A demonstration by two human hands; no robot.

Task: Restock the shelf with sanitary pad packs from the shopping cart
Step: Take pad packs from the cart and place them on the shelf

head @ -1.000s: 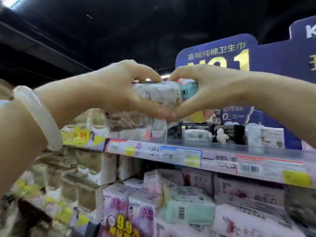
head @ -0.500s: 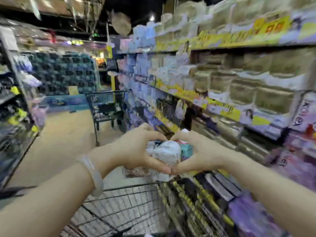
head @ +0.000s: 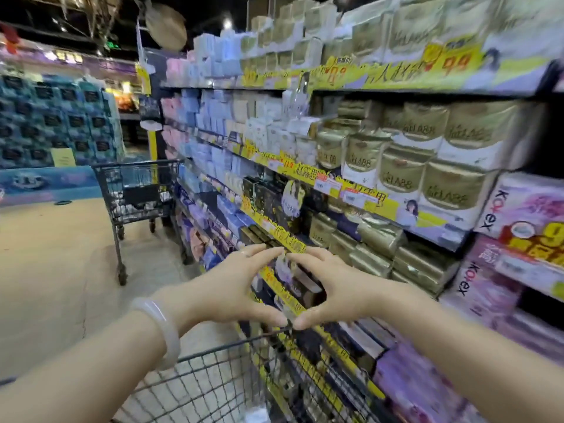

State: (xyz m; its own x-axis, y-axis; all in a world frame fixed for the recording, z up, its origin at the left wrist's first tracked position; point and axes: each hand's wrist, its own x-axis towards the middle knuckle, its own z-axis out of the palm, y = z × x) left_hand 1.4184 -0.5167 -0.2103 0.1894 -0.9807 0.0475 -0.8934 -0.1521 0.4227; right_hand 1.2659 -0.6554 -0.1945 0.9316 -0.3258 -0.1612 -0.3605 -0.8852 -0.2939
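Arching the fingers [head: 262,251] apart and loosely, gripping nothing; touching thumb tip to thumb tip at lower centre and nearly meeting forefingers above, framing a gap between left hand [head: 232,285] and right hand [head: 332,285].

Hovering just above the cart [head: 213,353] rim at bottom centre, with a pale bracelet [head: 158,328] showing on the left wrist.

Looking for the next pack: showing only one pale, blurred shape [head: 257,415] low inside the basket at the very bottom edge, probably a pack, though too smeared to confirm. Lying below both hands, toward the bottom of the frame, a little to the left hand's side, so likely calling for a downward reach with that hand leading. Giving no readable long axis or facing.

Running up the right half, from lower centre to upper right: the shelf [head: 366,206], crowded with gold and white packs [head: 406,175] standing upright, faces outward, and purple ones at the right edge; probably wanting the next pack set the same way.

Standing well apart at centre left, a second cart [head: 137,190] in the aisle.
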